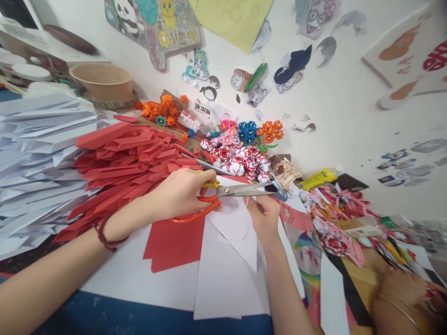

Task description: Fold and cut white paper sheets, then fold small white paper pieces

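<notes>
My left hand point(186, 190) is closed around the handles of a pair of scissors point(237, 190) with orange and yellow grips. Their blades point right and stand slightly apart. Close under the blades, my right hand point(264, 216) pinches the edge of a white paper piece point(232, 225) with a rounded cut outline. Beneath it lie white paper sheets point(223, 284). A red paper stack point(178, 244) lies to their left, partly covered by the white paper.
Folded red strips point(129, 163) and folded white strips point(42, 153) are piled on the left. Red-and-white paper flowers point(244, 160) sit by the wall. A tan bowl point(101, 81) stands at the back left. Another person's hand point(401, 288) is at the lower right.
</notes>
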Tool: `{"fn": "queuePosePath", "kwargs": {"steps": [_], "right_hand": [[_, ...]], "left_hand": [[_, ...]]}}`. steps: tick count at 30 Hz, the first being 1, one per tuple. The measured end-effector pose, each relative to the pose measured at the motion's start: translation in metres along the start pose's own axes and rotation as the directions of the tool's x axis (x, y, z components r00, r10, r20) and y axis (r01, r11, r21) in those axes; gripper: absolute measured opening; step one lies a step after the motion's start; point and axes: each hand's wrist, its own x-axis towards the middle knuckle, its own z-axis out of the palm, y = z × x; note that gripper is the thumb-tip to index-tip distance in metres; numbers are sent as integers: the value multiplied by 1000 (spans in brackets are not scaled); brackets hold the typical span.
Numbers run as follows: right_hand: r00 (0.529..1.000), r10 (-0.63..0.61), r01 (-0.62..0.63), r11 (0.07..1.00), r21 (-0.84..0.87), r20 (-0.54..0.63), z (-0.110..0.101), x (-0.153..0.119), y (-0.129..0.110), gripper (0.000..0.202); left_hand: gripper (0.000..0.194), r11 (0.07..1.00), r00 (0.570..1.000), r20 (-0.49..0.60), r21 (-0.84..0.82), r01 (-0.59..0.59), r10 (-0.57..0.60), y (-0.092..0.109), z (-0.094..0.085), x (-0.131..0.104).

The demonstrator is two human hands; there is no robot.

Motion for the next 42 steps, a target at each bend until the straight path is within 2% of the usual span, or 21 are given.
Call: {"fn": "queuePosePath", "kwargs": {"steps": [10,18,26,34,42], "right_hand": [[1000,-12,12,1000,-3,16,0,-1,1,52],[983,-184,183,980,-77,-10,1,0,-7,47],[971,-238,233,961,-147,-17,1,0,-13,45],[973,-229,222,959,-173,-18,0,0,-11,47],[981,-194,191,971,-141,-9,0,-1,-9,49]], "left_hand": [[36,998,999,39,-54,-19,21,-2,-2,1],[40,998,998,59,-55,41,-38,-1,0,0],[42,997,993,80,-7,83,-82,1,0,-2],[45,997,996,48,-1,73,-73,2,-1,-2],[45,1000,1000,25,-26,17,-16,-2,-2,-2]]}}
